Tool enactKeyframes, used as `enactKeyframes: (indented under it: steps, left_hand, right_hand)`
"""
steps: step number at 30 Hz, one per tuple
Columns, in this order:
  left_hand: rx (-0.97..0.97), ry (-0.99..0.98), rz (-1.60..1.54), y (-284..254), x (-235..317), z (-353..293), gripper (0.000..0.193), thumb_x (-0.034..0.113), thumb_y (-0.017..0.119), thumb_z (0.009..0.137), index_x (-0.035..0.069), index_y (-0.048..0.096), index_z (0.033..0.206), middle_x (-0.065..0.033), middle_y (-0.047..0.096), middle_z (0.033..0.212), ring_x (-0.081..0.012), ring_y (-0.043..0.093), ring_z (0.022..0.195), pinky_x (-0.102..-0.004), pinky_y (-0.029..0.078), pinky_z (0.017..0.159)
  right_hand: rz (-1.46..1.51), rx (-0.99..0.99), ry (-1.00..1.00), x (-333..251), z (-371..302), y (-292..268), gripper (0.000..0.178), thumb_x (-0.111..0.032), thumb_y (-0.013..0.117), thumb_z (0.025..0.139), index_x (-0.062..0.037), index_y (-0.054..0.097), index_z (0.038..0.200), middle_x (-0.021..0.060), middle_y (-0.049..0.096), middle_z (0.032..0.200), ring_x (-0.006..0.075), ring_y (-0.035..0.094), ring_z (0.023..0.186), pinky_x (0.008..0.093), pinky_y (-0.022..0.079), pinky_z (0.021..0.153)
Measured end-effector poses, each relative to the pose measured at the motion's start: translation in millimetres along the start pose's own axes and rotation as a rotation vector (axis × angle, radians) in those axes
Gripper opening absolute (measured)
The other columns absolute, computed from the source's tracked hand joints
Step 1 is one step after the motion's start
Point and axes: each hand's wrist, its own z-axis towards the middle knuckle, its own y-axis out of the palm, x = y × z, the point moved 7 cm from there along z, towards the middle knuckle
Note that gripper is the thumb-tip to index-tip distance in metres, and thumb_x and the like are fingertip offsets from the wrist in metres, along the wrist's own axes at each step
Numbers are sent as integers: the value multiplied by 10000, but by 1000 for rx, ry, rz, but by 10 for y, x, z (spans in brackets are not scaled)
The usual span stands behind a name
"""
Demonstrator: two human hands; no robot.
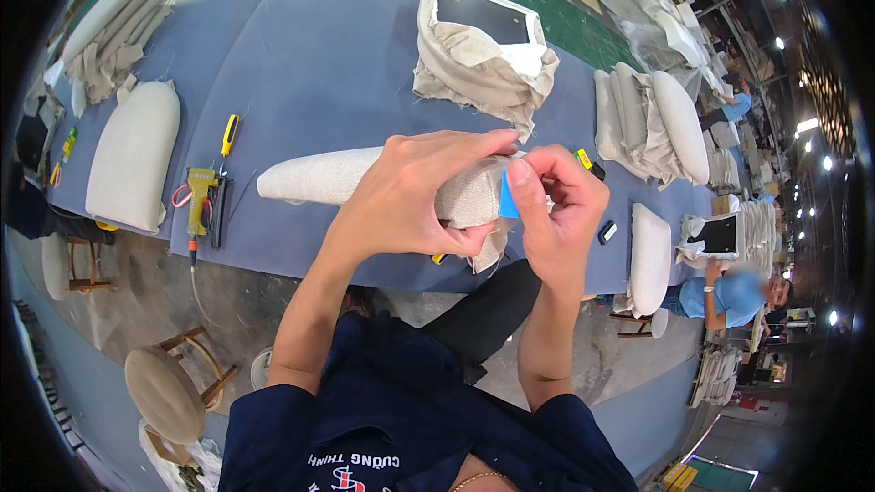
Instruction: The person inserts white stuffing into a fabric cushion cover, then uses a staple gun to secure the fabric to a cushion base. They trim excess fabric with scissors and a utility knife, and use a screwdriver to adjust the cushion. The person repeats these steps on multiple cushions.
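Observation:
A long beige fabric-covered cushion [314, 173] lies across the front of the blue-grey worktable [337, 55]. My left hand [415, 191] wraps over the cushion's right end and grips the fabric. My right hand [556, 210] pinches a small blue flat tool [508, 203] pressed against the cushion's end. Loose fabric hangs below my hands at the table's edge.
A yellow staple gun [198, 196] and a yellow-handled tool [229, 134] lie to the left. Several beige cushions [137, 155] and a fabric-wrapped seat frame [483, 46] sit on the table. A wooden stool [169, 387] stands lower left. A person in a blue shirt [734, 296] sits at right.

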Motion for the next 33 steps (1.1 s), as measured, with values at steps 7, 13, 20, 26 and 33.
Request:
enactKeyframes:
  steps: [7, 13, 20, 26, 33]
  left_hand:
    - [2, 7, -2, 54, 54, -63, 824, 108, 814, 539, 9, 618, 1333, -161, 723, 1172, -346, 717, 1024, -387, 571, 886]
    - [-5, 11, -4, 155, 71, -84, 843, 92, 821, 533, 10, 604, 1344, -155, 717, 1189, -344, 713, 1029, -398, 577, 875]
    - [33, -11, -42, 175, 114, -49, 798, 86, 820, 532, 31, 619, 1302, -146, 713, 1196, -334, 713, 1033, -390, 577, 879]
    - [29, 8, 5, -27, -39, 142, 688, 66, 792, 544, 50, 650, 1217, -125, 719, 1164, -313, 718, 1033, -354, 569, 884]
    - [-54, 9, -38, -180, -457, 453, 531, 53, 669, 587, 5, 670, 1116, -143, 718, 1145, -265, 692, 1086, -363, 515, 993]
  right_hand:
    - [-41, 42, 58, 8, -76, -20, 235, -151, 717, 958, -15, 628, 788, -77, 500, 630, -6, 397, 582, 201, 272, 501]
    - [-111, 59, 55, 38, -122, -98, 292, -158, 709, 963, -26, 576, 738, -81, 462, 607, 1, 345, 570, 218, 235, 494]
    - [-123, 5, 66, 16, -124, -116, 306, -135, 696, 963, -24, 552, 717, -72, 471, 632, 9, 344, 577, 225, 239, 502]
    - [296, 192, 161, 692, -211, -549, 339, -198, 649, 1009, -48, 551, 721, -66, 473, 645, 16, 386, 576, 230, 282, 502]
    - [-210, 242, 682, 3775, -1719, -1787, 409, -290, 619, 1028, -51, 552, 703, -65, 476, 622, 37, 394, 526, 252, 295, 480]
